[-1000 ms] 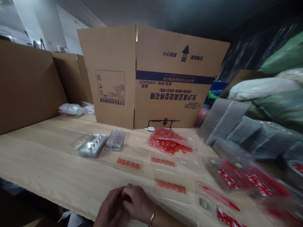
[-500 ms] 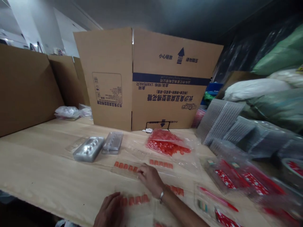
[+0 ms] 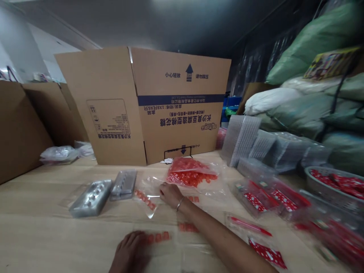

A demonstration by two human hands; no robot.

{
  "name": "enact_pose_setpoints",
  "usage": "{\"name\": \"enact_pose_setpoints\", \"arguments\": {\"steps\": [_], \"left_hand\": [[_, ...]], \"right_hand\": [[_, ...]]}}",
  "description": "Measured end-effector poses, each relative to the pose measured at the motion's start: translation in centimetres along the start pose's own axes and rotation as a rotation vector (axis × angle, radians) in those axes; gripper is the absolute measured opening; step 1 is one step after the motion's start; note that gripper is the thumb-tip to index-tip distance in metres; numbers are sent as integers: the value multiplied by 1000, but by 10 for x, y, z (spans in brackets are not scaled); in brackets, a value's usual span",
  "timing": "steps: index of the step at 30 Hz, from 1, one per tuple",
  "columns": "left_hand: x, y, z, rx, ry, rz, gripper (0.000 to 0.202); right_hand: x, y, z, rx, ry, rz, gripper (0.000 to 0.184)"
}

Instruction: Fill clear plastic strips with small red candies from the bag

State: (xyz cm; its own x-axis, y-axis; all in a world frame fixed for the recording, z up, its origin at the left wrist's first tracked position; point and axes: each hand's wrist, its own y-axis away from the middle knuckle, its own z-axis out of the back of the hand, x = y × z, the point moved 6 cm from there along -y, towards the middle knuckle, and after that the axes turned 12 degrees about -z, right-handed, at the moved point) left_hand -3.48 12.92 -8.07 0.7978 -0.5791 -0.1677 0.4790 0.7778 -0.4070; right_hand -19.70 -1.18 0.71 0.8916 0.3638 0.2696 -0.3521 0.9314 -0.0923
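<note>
My right hand [image 3: 169, 193] reaches out over the wooden table [image 3: 42, 227] and pinches the edge of a clear plastic packet [image 3: 147, 200] that holds a row of small orange pieces. The packet is lifted and tilted. My left hand [image 3: 131, 252] lies flat near the table's front edge, its fingertips on another clear packet of orange pieces [image 3: 158, 238]. A third such packet [image 3: 187, 227] lies beside my right forearm. Just beyond my right hand is a bag full of red-orange pieces [image 3: 191, 173].
A metal tray [image 3: 90, 197] and a clear plastic tray [image 3: 124, 185] lie at the left. A big cardboard box [image 3: 142, 102] stands behind. At the right are stacks of clear blister trays [image 3: 246, 138], red packaged items [image 3: 257, 201], a basket [image 3: 331, 189] and sacks [image 3: 309, 110].
My right hand left my left hand, moved forward over the table and picked up a packet of orange pieces. My left hand stayed near the front edge. The view swung right.
</note>
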Motion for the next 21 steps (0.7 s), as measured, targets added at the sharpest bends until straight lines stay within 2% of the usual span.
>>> {"name": "enact_pose_setpoints", "arguments": {"steps": [3, 6, 10, 14, 18, 20, 21], "left_hand": [[6, -31, 10, -19, 74, -22, 36], [6, -48, 16, -67, 112, -7, 35], [-2, -48, 19, -105, 110, -39, 37], [-3, -40, 26, -181, 60, -84, 40], [22, -44, 29, -248, 8, -29, 37], [41, -54, 25, -237, -12, -64, 39], [53, -59, 22, -226, -25, -82, 39]], "right_hand": [[-2, 23, 22, -65, 17, 39, 19], [-1, 36, 24, -64, 48, 72, 16], [-9, 23, 14, -38, 68, 50, 14], [-18, 18, 23, -83, 36, -10, 16], [-12, 56, 23, -113, -55, 43, 15], [-5, 71, 14, -76, -228, 105, 15], [-3, 73, 9, -56, -342, 114, 21]]}}
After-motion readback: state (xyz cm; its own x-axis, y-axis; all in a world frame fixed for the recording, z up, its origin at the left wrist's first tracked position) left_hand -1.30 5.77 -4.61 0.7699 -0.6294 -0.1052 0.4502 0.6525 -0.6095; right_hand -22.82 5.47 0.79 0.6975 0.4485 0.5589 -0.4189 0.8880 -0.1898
